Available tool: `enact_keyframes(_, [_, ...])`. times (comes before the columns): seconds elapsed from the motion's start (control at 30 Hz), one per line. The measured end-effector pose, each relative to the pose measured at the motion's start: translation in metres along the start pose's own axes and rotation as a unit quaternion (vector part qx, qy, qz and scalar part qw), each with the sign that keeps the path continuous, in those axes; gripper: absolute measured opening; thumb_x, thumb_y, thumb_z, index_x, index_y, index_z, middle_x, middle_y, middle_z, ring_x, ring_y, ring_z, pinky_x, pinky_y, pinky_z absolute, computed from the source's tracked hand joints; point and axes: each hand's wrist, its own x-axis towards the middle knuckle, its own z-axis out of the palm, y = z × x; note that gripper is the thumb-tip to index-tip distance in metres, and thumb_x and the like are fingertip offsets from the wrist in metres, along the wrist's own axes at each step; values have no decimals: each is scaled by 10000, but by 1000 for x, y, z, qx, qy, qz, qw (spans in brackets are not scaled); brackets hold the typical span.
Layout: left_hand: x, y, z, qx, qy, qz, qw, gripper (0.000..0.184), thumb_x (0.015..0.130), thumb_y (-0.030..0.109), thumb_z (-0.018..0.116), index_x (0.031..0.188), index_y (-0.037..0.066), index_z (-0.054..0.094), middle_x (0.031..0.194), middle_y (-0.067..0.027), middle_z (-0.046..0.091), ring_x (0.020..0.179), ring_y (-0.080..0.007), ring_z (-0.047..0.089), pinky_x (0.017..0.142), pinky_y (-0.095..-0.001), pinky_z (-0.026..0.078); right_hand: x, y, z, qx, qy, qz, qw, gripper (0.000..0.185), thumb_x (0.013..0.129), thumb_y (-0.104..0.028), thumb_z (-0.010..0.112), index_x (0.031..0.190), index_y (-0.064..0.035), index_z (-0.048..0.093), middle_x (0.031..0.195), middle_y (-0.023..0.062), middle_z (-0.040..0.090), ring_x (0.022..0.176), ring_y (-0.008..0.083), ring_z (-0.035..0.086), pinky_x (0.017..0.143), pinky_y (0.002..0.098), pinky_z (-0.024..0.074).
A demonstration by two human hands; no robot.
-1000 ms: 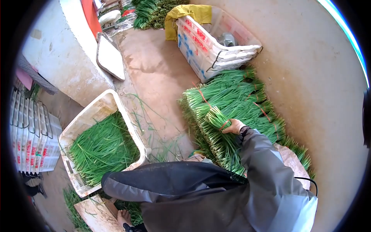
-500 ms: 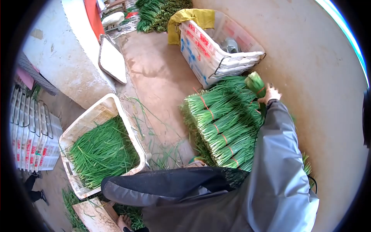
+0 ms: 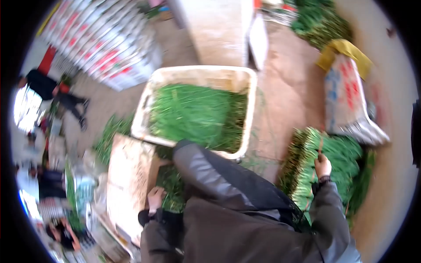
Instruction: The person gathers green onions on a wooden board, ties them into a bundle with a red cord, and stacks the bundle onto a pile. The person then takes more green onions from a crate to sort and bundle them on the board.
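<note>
My right hand [image 3: 323, 166] rests on the stack of tied chive bundles [image 3: 340, 160], beside a red band. Its fingers are curled in, and whatever they grip, if anything, is too blurred to make out. My left hand [image 3: 155, 198] is low by the edge of a worn wooden board [image 3: 127, 175], just over loose chives [image 3: 173, 188]; motion smears its fingers. Ahead of my knee stands a white plastic crate [image 3: 199, 71] with loose green chives [image 3: 190, 111] lying in it.
Stacked white crates [image 3: 105, 44] stand at the upper left. A white crate with red and blue marks [image 3: 348, 94] sits by the right wall, a yellow cloth [image 3: 346, 52] over it. More chives [image 3: 322, 24] lie at the back. Several people, one in dark clothes [image 3: 57, 94], are at the left.
The view has swung left. My right hand, earlier at a chive bundle by the wall, is now lower on the stack's near side. My left hand has come further into view.
</note>
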Motion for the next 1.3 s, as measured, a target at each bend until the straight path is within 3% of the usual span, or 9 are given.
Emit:
enact_keyframes(0.13, [-27, 14, 10, 16, 38, 77, 996, 149, 962, 114, 687, 950, -32, 713, 819, -73, 698, 688, -176, 693, 646, -294, 540, 24, -78, 6, -3, 32, -106, 994, 166, 942, -194, 760, 1005, -41, 752, 860, 146, 756, 769, 279, 748, 749, 377, 575])
enact_keyframes(0.17, [-32, 17, 15, 8, 46, 97, 994, 148, 962, 106, 683, 925, -35, 707, 792, -78, 682, 691, -179, 694, 648, -301, 543, 35, -89, 17, 65, 12, -82, 994, 122, 940, -197, 752, 967, -78, 744, 856, 170, 736, 772, 378, 716, 701, 434, 565])
enact_keyframes(0.3, [-52, 44, 23, 128, 53, 132, 981, 172, 965, 130, 665, 891, -23, 689, 775, -91, 673, 704, -178, 687, 655, -325, 518, 46, -189, 30, 255, -95, -153, 950, 126, 980, -134, 743, 1014, -13, 733, 797, 101, 710, 712, 157, 640, 685, 311, 529])
enact_keyframes(0.4, [-76, 86, 30, 248, 122, 274, 921, 151, 945, 148, 695, 904, 2, 698, 789, -163, 686, 742, -305, 707, 683, -378, 527, 31, -275, 53, 210, -83, -295, 928, 110, 966, -129, 744, 1026, -38, 740, 826, 146, 727, 733, 247, 708, 701, 366, 561])
enact_keyframes(0.53, [-112, 99, 25, 137, 124, 240, 953, 90, 925, 134, 717, 918, 44, 716, 817, -183, 707, 761, -361, 713, 686, -404, 542, -7, -366, 86, 189, -173, -341, 904, 156, 949, -208, 748, 1039, -80, 742, 861, 138, 726, 790, 305, 714, 730, 424, 565])
enact_keyframes(0.6, [-117, 64, 12, 189, 195, 225, 936, 98, 933, 129, 709, 916, 33, 715, 802, -187, 696, 748, -334, 711, 694, -387, 544, -15, -375, 105, 41, -69, -425, 902, 194, 946, -288, 747, 1011, -106, 736, 872, 106, 703, 849, 311, 685, 769, 447, 537])
enact_keyframes(0.63, [-125, 62, 2, 145, 217, 197, 945, 81, 923, 104, 715, 925, 23, 721, 794, -185, 689, 732, -303, 702, 702, -368, 545, -15, -372, 112, 65, -94, -371, 922, 215, 940, -339, 741, 994, -132, 726, 874, 78, 681, 894, 311, 660, 791, 462, 508])
enact_keyframes(0.77, [-140, 36, -41, -9, 257, 145, 955, 108, 1015, 97, 682, 986, -4, 707, 812, -4, 677, 757, -86, 593, 717, -251, 492, -15, -369, 123, -41, -32, -444, 895, 134, 955, -287, 715, 983, -159, 687, 1013, 96, 672, 945, 362, 631, 799, 508, 483])
enact_keyframes(1.3, [-188, 23, -46, -208, 351, 147, 901, 110, 1007, 110, 707, 1022, 2, 721, 829, -24, 700, 680, -92, 613, 574, -245, 513, -5, -367, 128, -22, -22, -495, 869, 89, 952, -161, 664, 943, -94, 722, 898, 175, 669, 875, 407, 647, 766, 523, 520])
